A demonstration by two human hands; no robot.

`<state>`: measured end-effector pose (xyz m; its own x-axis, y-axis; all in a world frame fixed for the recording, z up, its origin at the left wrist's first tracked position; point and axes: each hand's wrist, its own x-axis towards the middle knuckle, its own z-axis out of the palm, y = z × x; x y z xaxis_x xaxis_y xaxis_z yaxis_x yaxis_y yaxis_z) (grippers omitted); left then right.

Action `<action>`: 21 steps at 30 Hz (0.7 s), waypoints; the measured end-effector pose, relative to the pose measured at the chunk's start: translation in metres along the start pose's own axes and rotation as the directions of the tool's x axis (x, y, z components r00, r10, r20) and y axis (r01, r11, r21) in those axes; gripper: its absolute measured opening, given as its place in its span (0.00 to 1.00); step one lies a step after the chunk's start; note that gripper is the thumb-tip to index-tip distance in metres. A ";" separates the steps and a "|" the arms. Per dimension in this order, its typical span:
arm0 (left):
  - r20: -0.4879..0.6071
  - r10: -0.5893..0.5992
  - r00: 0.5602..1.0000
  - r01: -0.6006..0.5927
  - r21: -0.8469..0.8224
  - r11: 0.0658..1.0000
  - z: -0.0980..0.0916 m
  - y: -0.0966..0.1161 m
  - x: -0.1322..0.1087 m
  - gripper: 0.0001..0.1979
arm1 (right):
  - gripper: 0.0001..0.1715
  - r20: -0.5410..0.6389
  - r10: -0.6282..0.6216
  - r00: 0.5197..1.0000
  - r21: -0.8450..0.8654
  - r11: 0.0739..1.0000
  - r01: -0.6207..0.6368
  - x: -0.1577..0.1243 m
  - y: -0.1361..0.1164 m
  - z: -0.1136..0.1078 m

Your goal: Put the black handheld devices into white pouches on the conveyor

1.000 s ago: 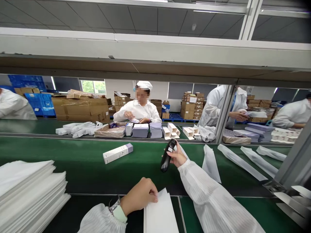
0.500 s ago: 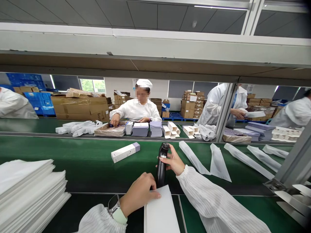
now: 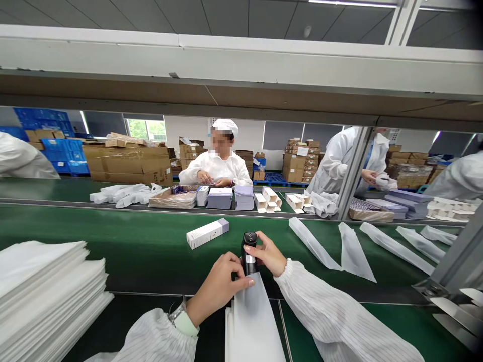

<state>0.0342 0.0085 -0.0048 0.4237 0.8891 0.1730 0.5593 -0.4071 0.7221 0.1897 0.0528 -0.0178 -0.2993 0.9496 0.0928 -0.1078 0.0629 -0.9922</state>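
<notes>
Hands meet at the mouth of a white foam sleeve pouch (image 3: 252, 317) that lies on the green surface (image 3: 113, 246) just in front of you. Your right hand (image 3: 268, 253) is closed around a black handheld device (image 3: 248, 246), long axis pointing away from you, its lower end entering the pouch. Your left hand (image 3: 219, 286) pinches the pouch's open edge, touching the device. A white-and-lilac carton (image 3: 207, 233) lies beyond, left of both hands.

Black device (image 3: 248, 249), white pouch (image 3: 254, 317), green belt (image 3: 113, 241), white-and-lilac box (image 3: 208, 233).
</notes>
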 end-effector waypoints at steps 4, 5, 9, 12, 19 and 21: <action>-0.085 -0.009 0.996 0.005 -0.055 0.998 -0.002 -0.001 0.004 0.15 | 0.21 0.090 -0.050 0.995 -0.018 0.998 0.052 0.000 0.005 0.002; -0.110 -0.008 0.994 0.001 -0.064 0.998 -0.003 -0.001 0.004 0.14 | 0.20 0.121 -0.056 0.991 -0.041 0.997 0.062 0.000 0.007 0.002; -0.172 -0.001 0.985 -0.011 -0.068 0.998 -0.006 -0.001 0.006 0.13 | 0.20 0.219 -0.029 0.975 -0.100 0.994 0.052 0.002 0.012 0.001; -0.165 -0.006 0.986 -0.006 -0.070 0.998 -0.008 -0.002 0.007 0.14 | 0.22 0.245 0.057 0.968 -0.096 0.995 -0.034 0.001 0.014 0.002; -0.113 0.014 0.993 -0.031 -0.151 0.988 -0.014 0.004 0.012 0.15 | 0.37 0.274 0.288 0.917 -0.065 0.957 -0.281 0.000 0.011 0.008; -0.118 0.010 0.993 -0.026 -0.131 0.991 -0.020 0.007 0.008 0.15 | 0.34 0.320 0.231 0.919 0.076 0.961 -0.268 0.000 0.010 0.003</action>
<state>0.0278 0.0172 0.0153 0.3424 0.9034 0.2581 0.4498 -0.3988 0.7992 0.1857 0.0528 -0.0270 -0.6029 0.7892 -0.1171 -0.0953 -0.2169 -0.9715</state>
